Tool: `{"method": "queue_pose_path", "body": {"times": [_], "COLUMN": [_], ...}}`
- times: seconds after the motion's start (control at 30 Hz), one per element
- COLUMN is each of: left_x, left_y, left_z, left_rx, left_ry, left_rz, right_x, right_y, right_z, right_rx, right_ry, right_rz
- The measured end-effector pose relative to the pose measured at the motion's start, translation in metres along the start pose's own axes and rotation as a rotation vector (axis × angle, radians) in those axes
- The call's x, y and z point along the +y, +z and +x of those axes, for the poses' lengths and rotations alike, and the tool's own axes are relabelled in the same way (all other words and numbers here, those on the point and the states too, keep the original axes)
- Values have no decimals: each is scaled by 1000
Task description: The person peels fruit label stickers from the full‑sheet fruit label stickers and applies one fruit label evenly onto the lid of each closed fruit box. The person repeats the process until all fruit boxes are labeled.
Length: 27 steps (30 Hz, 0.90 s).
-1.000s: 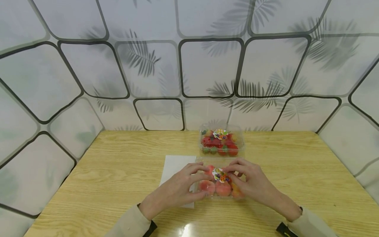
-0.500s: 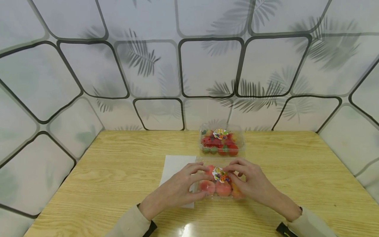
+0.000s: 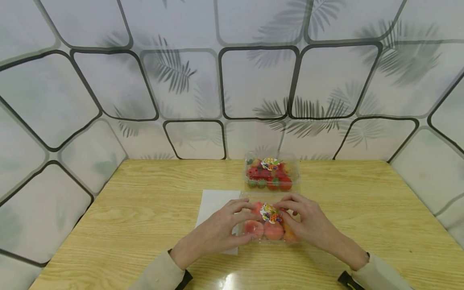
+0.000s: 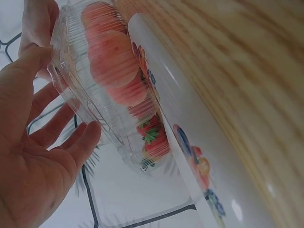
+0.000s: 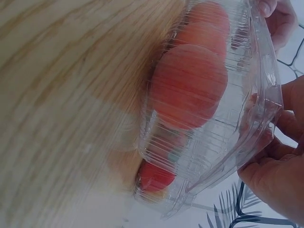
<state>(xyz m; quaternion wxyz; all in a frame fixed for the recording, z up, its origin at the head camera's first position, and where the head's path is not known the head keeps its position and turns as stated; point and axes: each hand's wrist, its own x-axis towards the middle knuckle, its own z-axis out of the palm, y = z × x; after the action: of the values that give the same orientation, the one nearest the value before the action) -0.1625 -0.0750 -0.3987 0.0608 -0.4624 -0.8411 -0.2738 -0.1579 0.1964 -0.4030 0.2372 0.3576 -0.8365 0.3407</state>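
Note:
A clear plastic fruit box (image 3: pixel 264 240) with several peaches (image 3: pixel 273 230) sits in front of me on the table, its lid down. On the lid lies a round, colourful fruit sticker (image 3: pixel 270 214). My left hand (image 3: pixel 221 225) is spread over the box's left side, fingertips and thumb on the lid. From the right, my right hand (image 3: pixel 308 219) touches the sticker's right edge with bent fingers, thumb and index close together. In the right wrist view, the right hand (image 5: pixel 280 175) is at the lid's edge. The left wrist view has the left hand (image 4: pixel 42 156) beside the lid.
Behind the peach box stands a second clear box of strawberries (image 3: pixel 273 183) with a similar sticker on its lid. A white sticker sheet (image 3: pixel 214 203) lies partly under my left hand; printed fruit shows on it in the left wrist view. A patterned wall (image 3: pixel 195 139) borders the wooden table (image 3: pixel 145 209).
The sticker has shifted very slightly under my right fingertips. Both hands and both boxes stay where they were.

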Motion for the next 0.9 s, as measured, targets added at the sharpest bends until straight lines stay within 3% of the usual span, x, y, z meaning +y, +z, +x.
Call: {"method": "queue_pose_path", "body": {"times": [0.7, 0.9], "left_x": [0, 0], "left_y": [1, 2], "left_z": [-1, -1], "left_rx": [6, 20], "left_ry": [6, 17], "left_rz": [12, 23], "right_x": [0, 1], "right_y": [2, 3], "right_z": [1, 3], "right_rx": [21, 7], "right_ry": [-21, 6], "right_rz": [-101, -105]}}
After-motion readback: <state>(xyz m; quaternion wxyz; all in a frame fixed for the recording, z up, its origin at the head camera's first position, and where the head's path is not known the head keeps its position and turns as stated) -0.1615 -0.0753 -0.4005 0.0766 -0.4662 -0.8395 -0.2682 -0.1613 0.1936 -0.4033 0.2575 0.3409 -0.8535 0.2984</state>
